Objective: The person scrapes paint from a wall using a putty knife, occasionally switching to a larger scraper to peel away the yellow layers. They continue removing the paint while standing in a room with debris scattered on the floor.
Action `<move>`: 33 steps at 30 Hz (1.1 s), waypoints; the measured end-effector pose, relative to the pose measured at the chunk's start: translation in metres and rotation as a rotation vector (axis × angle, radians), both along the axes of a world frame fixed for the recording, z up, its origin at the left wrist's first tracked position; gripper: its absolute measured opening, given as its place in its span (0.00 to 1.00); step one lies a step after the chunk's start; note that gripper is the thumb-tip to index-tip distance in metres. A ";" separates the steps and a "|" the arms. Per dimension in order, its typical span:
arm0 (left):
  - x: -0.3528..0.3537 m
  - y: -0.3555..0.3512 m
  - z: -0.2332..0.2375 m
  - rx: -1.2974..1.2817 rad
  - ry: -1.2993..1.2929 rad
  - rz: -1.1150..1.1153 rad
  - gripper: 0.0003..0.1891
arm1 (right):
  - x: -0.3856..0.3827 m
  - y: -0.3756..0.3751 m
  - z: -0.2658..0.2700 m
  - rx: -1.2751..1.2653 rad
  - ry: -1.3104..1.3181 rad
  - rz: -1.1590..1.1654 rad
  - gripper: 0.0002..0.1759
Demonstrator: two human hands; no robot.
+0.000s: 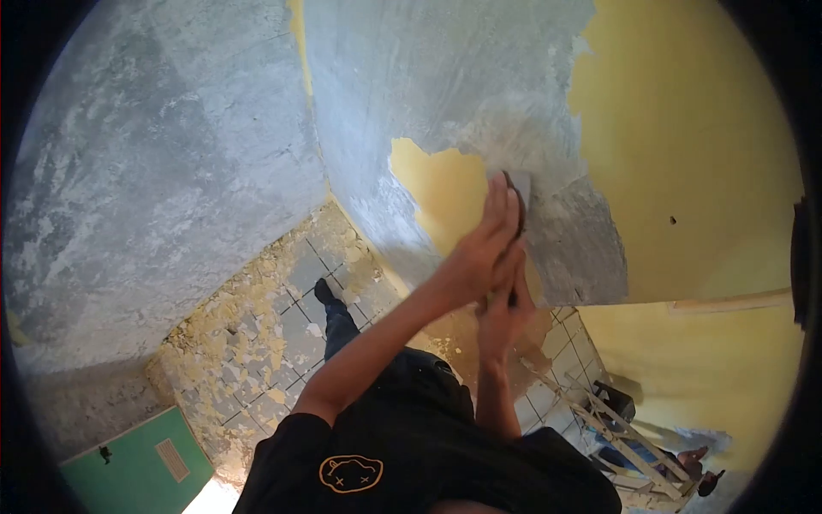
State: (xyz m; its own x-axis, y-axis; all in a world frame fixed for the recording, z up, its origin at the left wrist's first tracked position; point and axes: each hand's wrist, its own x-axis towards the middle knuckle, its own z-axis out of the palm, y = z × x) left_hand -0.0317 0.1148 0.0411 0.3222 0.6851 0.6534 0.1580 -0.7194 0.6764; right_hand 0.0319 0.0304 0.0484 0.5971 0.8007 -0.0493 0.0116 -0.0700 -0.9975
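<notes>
Both of my hands are on a scraper, its flat grey blade (525, 187) against the wall where grey plaster meets yellow paint. My left hand (488, 248) presses over the blade's dark back edge, fingers close together and stretched along it. Lower down, my right hand (505, 321) is closed around what looks like the handle, mostly hidden by the fingers. Left of the blade is a ragged patch of yellow paint (441, 184), with bare grey plaster (445, 68) above it. More yellow paint (685, 146) covers the wall on the right.
A bare grey wall (171, 171) meets this one at a corner on the left. Paint flakes (257, 343) litter the tiled floor (300, 325). A green door (141, 467) is at lower left. At lower right stand a ladder (629, 441) and another person, partly visible, whose hand (692, 457) shows.
</notes>
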 end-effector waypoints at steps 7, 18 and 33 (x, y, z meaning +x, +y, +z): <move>-0.004 0.003 -0.003 -0.069 -0.063 -0.084 0.32 | -0.002 0.007 -0.011 0.097 -0.129 0.035 0.21; -0.013 0.016 0.001 -0.142 -0.090 -0.025 0.33 | -0.001 0.019 -0.023 0.090 -0.163 0.068 0.21; -0.005 0.017 0.001 -0.109 -0.075 -0.028 0.32 | 0.003 0.015 -0.009 0.103 -0.074 0.071 0.21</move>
State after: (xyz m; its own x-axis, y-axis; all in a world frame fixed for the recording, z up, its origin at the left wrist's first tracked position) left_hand -0.0364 0.1315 0.0425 0.2954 0.7446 0.5986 0.0854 -0.6446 0.7597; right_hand 0.0350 0.0457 0.0396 0.5374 0.8397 0.0778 0.0868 0.0367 -0.9956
